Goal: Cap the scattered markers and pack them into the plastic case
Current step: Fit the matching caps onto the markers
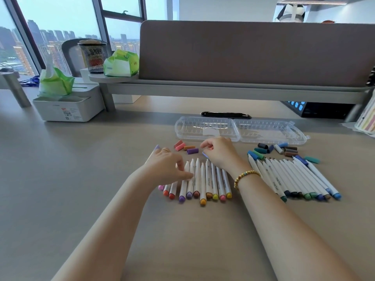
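Two rows of white uncapped markers lie on the desk, a warm-coloured row (205, 179) and a blue-green row (292, 177). Loose caps lie beyond each row, pink, orange and purple ones (187, 148) and blue, green and brown ones (284, 150). The clear plastic case (241, 129) lies open and empty behind them. My left hand (166, 165) rests on the left end of the warm row, thumb and forefinger pinching a marker (185, 173). My right hand (220, 153) hovers over the tips of that row, fingers curled, with a small lilac cap (204, 154) at the thumb.
A white organiser box (69, 110) with a green tissue pack stands at the far left. A mesh pen cup (93, 55) and a green packet sit on the raised shelf (223, 88) under the desk divider. A black cable slot (225, 115) lies behind the case.
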A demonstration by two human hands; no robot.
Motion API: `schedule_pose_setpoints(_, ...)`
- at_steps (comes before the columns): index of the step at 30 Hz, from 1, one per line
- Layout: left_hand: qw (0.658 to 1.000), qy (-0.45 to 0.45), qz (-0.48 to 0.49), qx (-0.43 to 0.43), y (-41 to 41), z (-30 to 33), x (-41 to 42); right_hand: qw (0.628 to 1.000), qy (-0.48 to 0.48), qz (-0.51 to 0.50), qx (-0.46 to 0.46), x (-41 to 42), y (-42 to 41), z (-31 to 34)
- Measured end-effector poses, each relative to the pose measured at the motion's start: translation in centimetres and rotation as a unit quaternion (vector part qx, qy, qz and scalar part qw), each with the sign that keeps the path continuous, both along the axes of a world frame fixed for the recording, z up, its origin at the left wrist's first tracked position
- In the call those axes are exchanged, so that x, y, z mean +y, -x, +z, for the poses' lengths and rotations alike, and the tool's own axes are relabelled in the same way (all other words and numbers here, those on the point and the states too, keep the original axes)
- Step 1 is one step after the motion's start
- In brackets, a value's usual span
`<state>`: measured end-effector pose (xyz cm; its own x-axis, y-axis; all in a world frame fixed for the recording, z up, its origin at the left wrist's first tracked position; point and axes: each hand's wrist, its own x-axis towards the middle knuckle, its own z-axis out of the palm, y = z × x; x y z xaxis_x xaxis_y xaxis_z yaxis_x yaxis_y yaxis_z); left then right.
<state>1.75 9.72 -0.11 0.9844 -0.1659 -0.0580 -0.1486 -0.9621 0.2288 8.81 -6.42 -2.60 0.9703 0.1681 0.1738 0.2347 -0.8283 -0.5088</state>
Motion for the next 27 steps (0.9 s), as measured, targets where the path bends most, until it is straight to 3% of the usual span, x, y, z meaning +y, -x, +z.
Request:
schedule_pose_setpoints(9,0.999,-0.02,0.002,-0.029,-0.9,-1.0,0.1,0.993,0.109,0.022,-0.044,2.3,-0.9,0.4)
schedule_pose_setpoints(20,0.997,-0.05,0.028,-0.048,-0.8,-0.9,-1.0,0.987,0.152,0.015,-0.043,1.9,-1.0,0.0)
schedule_pose_setpoints(23,0.998,0.014,0.05,-0.036,-0.8,0.0,-0.4,0.995,0.084,-0.005,-0.047,1.4,-1.0,0.3)
schedule_pose_setpoints(27,0.979,0.165,0.112,-0.034,-1.0,1.0,0.3,0.979,-0.199,0.021,0.031,0.5,-0.6,1.6)
